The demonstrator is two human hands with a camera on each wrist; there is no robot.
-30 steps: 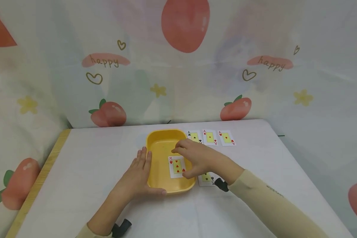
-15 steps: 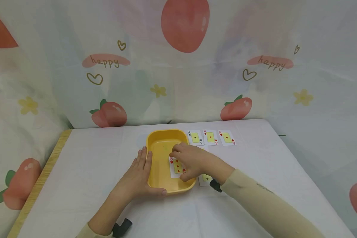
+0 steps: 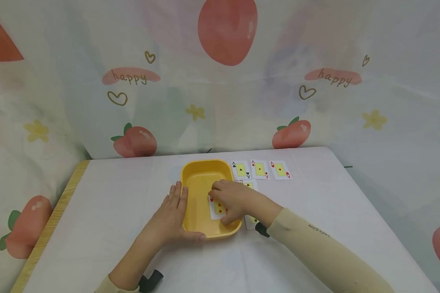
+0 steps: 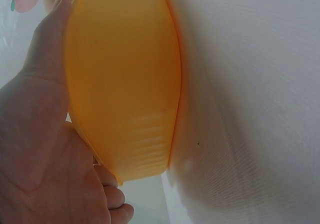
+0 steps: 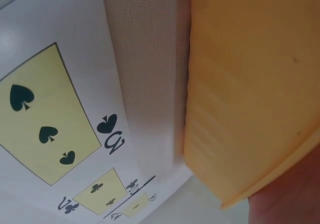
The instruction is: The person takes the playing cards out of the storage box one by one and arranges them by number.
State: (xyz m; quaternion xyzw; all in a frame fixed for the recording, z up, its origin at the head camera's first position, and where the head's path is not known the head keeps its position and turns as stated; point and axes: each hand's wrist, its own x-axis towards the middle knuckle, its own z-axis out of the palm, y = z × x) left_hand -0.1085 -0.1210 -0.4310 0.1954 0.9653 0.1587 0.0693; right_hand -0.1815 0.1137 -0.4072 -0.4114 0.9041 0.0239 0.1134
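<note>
My left hand (image 3: 168, 215) rests with straight fingers along the left rim of a yellow plastic tray (image 3: 195, 211), its thumb by the near rim. The left wrist view has the palm beside the tray's outer wall (image 4: 125, 74). Inside the tray, my right hand (image 3: 238, 199) pinches a three of hearts playing card (image 3: 217, 211), fingers bent at its far edge and thumb at the near right corner. Part of that card is hidden under the hand. Just right of the tray, a three of spades (image 5: 50, 119) lies face up, partly covered by my right wrist in the head view.
Behind the right hand lie an ace of clubs (image 3: 240, 170), an ace of diamonds (image 3: 259, 169) and an ace of hearts (image 3: 280, 170) in a row. A two of clubs (image 5: 100, 191) is between the ace of clubs and the three of spades. White cloth (image 3: 315, 195) covers the table.
My right hand has come down onto the three of hearts, and its fingers have closed in on the card's edges. The left hand and tray stay put.
</note>
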